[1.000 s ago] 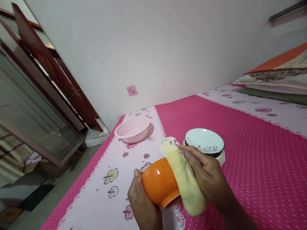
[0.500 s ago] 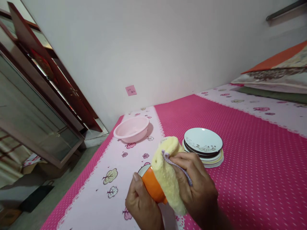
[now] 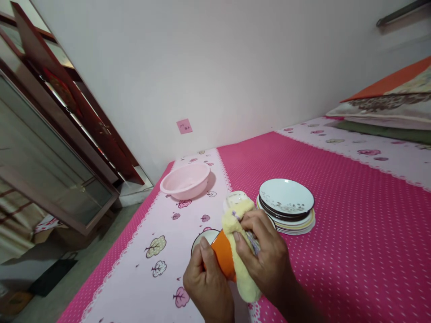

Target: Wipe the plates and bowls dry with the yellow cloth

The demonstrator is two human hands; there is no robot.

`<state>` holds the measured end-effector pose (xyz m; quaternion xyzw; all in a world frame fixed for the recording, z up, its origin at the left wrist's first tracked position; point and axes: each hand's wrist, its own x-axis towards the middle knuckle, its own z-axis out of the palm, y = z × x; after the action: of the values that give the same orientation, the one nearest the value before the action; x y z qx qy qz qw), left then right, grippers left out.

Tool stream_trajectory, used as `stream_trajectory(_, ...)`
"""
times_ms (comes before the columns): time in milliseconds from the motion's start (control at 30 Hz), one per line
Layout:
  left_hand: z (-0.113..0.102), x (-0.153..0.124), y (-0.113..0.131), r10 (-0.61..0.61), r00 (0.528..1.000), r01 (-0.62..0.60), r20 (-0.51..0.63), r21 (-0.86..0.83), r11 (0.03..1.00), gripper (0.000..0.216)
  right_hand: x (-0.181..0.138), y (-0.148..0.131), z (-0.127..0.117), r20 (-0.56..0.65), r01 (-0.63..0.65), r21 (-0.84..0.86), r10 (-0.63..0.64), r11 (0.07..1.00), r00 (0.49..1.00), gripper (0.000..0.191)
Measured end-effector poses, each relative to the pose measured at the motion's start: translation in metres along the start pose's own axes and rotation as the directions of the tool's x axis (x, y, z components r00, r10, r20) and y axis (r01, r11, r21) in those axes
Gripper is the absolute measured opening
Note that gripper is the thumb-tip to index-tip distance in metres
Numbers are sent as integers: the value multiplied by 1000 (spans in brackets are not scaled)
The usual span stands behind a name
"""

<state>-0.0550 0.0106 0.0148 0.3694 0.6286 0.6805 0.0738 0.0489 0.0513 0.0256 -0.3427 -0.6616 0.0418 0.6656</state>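
My left hand [image 3: 210, 280] is closed on an orange mug [image 3: 224, 256], thumb and fingers at its left end. In my right hand [image 3: 266, 251] is a yellow cloth [image 3: 240, 264] with a patch of purple, bunched and pressed against the mug's right side. The cloth and fingers hide much of the mug. Beside my left thumb shows a white, dark-rimmed round surface [image 3: 204, 237]; I cannot tell whether it is a separate dish. A white piece with small marks [image 3: 235, 197] peeks out behind the cloth. Just beyond my right hand stands a stack of plates [image 3: 286, 197].
A pink basin [image 3: 185, 181] sits on the bed's patterned pink and white cover [image 3: 134, 269], near the wall. Folded bedding [image 3: 390, 105] is piled at the far right. A pink note [image 3: 184, 126] is on the wall, and a glass-paned door [image 3: 57, 157] stands at left.
The cloth and my right hand have shifted slightly on the mug, and the right thumb now shows over the cloth. More of the dark-rimmed white surface and the marked white piece is visible.
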Motion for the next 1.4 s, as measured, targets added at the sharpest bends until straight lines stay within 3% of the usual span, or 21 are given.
stream_trajectory(167,2,-5,-2,112,992,-117,54,95,989,49,6,-9,-13,39,1,51,-3,999,999,15)
stream_trajectory(333,0,-12,-13,198,970,-211,143,88,973,32,7,-28,-20,127,75,112,-89,991,988,13)
stream_trajectory(500,-3,-8,-21,230,964,-243,133,92,965,36,3,-22,-11,146,53,-56,-44,997,988,39)
stream_trajectory(667,-2,-6,-15,274,955,-285,118,95,954,38,-5,-20,-3,110,97,-115,-85,989,990,23)
stream_trajectory(900,-3,-6,-5,189,975,-201,118,92,975,50,-5,-20,-2,61,27,-24,-26,999,998,23)
stream_trajectory(1000,-6,-1,-7,187,965,-200,187,53,978,51,2,-20,-9,135,-62,65,53,996,989,25)
stream_trajectory(1100,-6,4,-6,103,960,-121,262,52,991,47,11,-19,-20,255,-124,150,83,981,963,31)
stream_trajectory(1233,-3,6,-2,-27,977,19,212,43,999,47,18,-16,-33,335,-204,163,140,965,932,40)
stream_trajectory(1400,-1,7,0,-53,985,43,166,66,997,47,19,-7,-35,321,-253,88,213,963,923,29)
